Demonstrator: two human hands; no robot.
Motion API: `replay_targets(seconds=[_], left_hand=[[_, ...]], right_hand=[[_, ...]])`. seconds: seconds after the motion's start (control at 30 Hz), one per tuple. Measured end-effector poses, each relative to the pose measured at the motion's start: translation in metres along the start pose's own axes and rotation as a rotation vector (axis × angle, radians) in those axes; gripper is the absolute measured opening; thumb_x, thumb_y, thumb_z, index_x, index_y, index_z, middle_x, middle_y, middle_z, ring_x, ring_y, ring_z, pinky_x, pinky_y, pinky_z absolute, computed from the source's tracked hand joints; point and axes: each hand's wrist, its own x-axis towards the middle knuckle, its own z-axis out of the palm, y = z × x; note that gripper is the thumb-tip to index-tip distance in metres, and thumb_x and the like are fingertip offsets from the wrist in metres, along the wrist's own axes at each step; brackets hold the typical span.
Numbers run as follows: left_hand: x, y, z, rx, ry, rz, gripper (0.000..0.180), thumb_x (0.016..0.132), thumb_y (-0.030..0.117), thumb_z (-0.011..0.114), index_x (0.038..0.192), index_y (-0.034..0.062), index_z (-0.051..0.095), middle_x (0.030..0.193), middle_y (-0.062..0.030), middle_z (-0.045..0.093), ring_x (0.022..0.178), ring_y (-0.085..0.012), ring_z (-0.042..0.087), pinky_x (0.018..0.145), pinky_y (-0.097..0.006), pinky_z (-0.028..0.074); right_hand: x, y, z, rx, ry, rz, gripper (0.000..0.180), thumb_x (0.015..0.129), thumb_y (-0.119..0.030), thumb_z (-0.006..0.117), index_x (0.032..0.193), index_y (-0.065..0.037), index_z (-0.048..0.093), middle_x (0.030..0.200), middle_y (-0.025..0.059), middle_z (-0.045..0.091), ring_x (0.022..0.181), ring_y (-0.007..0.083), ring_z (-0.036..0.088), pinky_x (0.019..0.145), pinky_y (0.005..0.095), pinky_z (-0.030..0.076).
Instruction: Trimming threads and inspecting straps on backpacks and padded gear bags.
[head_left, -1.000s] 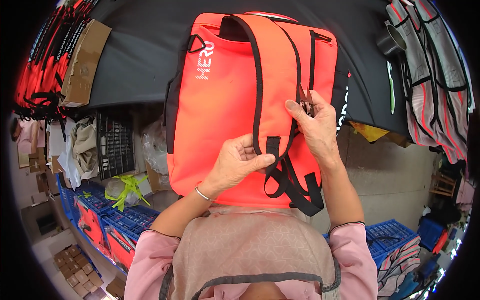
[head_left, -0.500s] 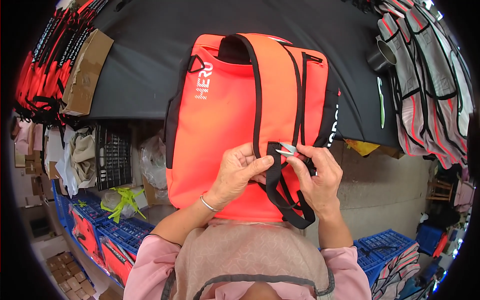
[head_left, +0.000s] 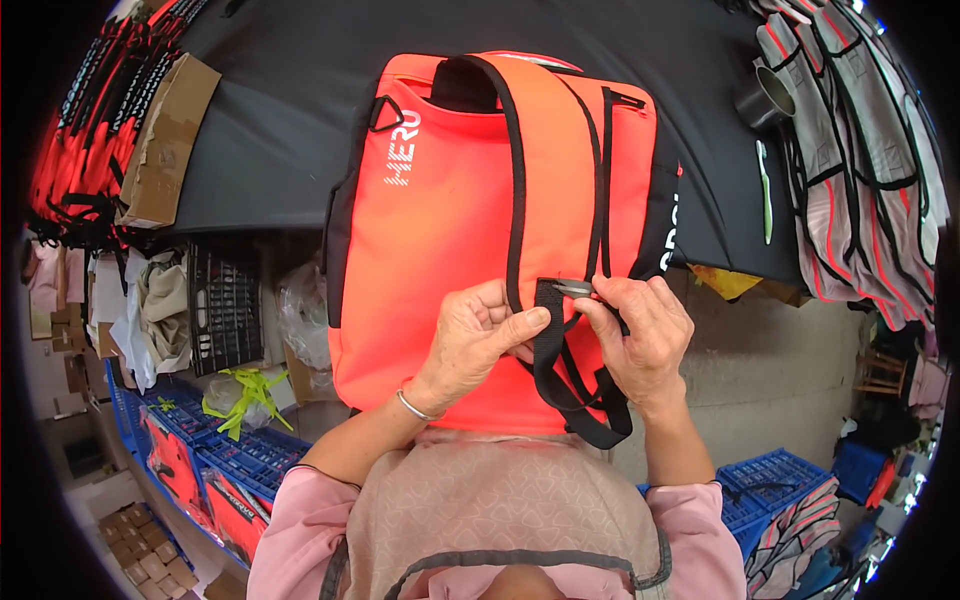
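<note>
A bright orange-red backpack (head_left: 430, 250) lies against my front and on the black-covered table, its padded orange shoulder strap (head_left: 552, 170) uppermost. My left hand (head_left: 478, 335) pinches the lower end of that strap, where black webbing (head_left: 548, 345) is sewn on and hangs in a loop. In my right hand (head_left: 645, 335) are small metal thread snips (head_left: 573, 289), held between thumb and fingers. Their blades are together, with the tips at the stitched top edge of the webbing. Any thread there is too fine to make out.
The black table (head_left: 290, 110) carries a cardboard box (head_left: 172, 140) beside red-and-black straps at left. A metal cup (head_left: 765, 97), a green-and-white toothbrush (head_left: 765, 190) and stacked grey strap pieces (head_left: 850, 120) are at right. Blue crates (head_left: 250, 465) stand below on both sides.
The snips' blades have come together; they were spread apart before. The backpack has shifted slightly up and left in view. My left hand keeps its pinch on the strap.
</note>
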Motion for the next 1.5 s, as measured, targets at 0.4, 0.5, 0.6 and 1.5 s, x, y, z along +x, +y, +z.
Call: replay_targets(seconds=[0.4,0.5,0.6,1.5], left_hand=[[0.002,-0.001,-0.001,0.01,-0.002,0.0,0.026,0.094,0.012,0.069,0.114,-0.0038,0.065,0.095,-0.0084,0.072,0.078,-0.0107,0.069,0.064,-0.025,0.06],[0.002,-0.002,-0.002,0.01,-0.004,0.007,0.026,0.094,0.012,0.069,0.113,-0.0039,0.065,0.094,-0.0078,0.072,0.076,-0.0103,0.069,0.063,-0.025,0.06],[0.002,-0.005,-0.007,0.045,-0.026,0.007,0.031,0.093,0.015,0.069,0.118,-0.0026,0.065,0.093,-0.0068,0.072,0.079,-0.01,0.068,0.067,-0.025,0.058],[0.0,-0.011,-0.003,0.047,0.017,0.018,0.028,0.094,0.015,0.07,0.117,-0.0004,0.065,0.094,-0.0046,0.072,0.077,-0.0074,0.067,0.064,-0.022,0.057]], right_hand=[[-0.001,0.008,0.002,-0.048,-0.022,-0.133,0.028,0.073,-0.018,0.085,0.094,-0.006,0.071,0.075,0.0016,0.067,0.061,0.0155,0.057,0.052,0.0289,0.042],[-0.006,0.006,0.0,0.399,-0.111,0.274,0.021,0.079,-0.011,0.082,0.095,-0.003,0.07,0.078,0.0022,0.069,0.064,0.0102,0.059,0.056,0.0249,0.045],[-0.008,0.013,-0.008,1.07,-0.183,0.693,0.011,0.088,-0.002,0.073,0.098,0.002,0.069,0.083,0.0034,0.07,0.073,0.0046,0.061,0.065,0.0192,0.048],[-0.004,0.005,0.006,0.074,-0.054,-0.026,0.026,0.073,-0.013,0.084,0.092,-0.003,0.069,0.077,0.0055,0.067,0.061,0.02,0.058,0.052,0.0306,0.046]])
